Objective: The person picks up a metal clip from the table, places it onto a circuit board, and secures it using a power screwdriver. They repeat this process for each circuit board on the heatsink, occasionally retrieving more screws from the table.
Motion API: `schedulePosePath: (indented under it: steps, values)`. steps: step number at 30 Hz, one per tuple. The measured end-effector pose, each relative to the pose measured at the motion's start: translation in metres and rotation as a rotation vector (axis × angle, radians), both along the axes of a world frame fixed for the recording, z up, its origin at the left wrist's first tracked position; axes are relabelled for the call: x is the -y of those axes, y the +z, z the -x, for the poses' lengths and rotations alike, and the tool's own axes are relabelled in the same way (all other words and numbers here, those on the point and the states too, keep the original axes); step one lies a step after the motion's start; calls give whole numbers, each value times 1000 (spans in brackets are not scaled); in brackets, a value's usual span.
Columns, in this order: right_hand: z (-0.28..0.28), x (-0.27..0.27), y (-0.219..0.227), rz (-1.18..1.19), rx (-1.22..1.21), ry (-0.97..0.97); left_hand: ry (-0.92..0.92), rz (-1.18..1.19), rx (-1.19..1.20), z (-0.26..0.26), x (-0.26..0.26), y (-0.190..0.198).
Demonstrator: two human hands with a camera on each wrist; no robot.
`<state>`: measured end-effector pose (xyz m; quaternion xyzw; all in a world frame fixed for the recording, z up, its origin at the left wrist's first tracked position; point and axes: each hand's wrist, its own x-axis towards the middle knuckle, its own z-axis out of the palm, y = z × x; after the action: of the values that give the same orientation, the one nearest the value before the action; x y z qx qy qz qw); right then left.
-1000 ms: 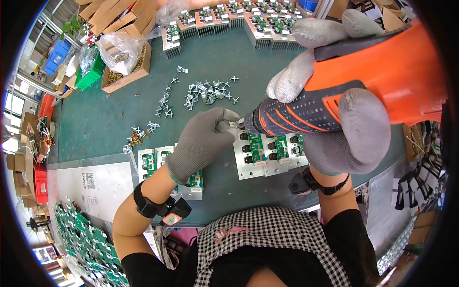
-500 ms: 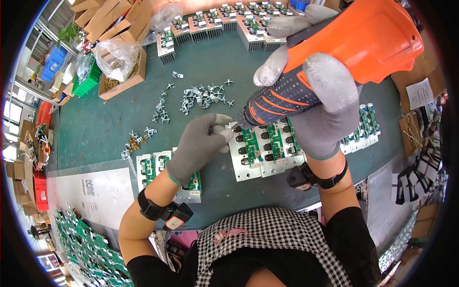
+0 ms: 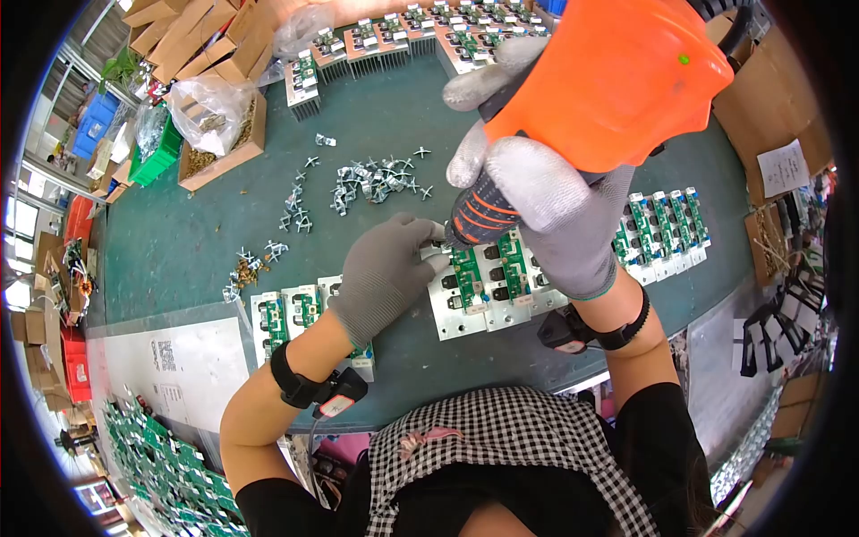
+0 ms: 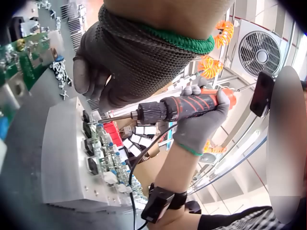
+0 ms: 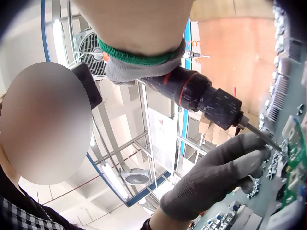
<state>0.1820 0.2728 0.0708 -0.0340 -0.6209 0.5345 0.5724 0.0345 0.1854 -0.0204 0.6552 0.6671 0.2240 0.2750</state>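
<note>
My gloved right hand (image 3: 573, 233) grips an orange and black power screwdriver (image 3: 617, 80), fingers wrapped round its body. In the left wrist view its long bit (image 4: 117, 118) slants down to the end of a finned metal heat sink (image 4: 62, 158). My gloved left hand (image 3: 385, 277) is beside the bit tip, thumb and fingertips pinching a small silver metal clip (image 3: 438, 240) at the far edge of the heat sinks. Green circuit boards (image 3: 468, 276) with black components lie on these heat sinks. The right wrist view shows the left fingertips (image 5: 259, 160) right by the bit.
Loose silver clips (image 3: 367, 183) lie in a pile beyond the hands. More board assemblies stand at right (image 3: 662, 233), at back (image 3: 358, 54) and under the left wrist (image 3: 273, 318). A cardboard box (image 3: 228, 159) and a green bin (image 3: 157, 161) sit at back left.
The screwdriver has swung left and more upright, its chuck lowering by the left fingertips. The right hand moved left with it, uncovering assemblies at right. The left hand has stayed at the heat sink's far edge.
</note>
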Motion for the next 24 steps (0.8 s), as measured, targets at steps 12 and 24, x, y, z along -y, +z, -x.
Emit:
schedulePosePath:
  steps: [12, 24]
  values:
    - [45, -16, -19, -309, -46, -446, -48, -138, -42, 7, -2, -21]
    - [25, 8, -4, -121, 297, -307, -47, -78, -10, 7, -4, -20]
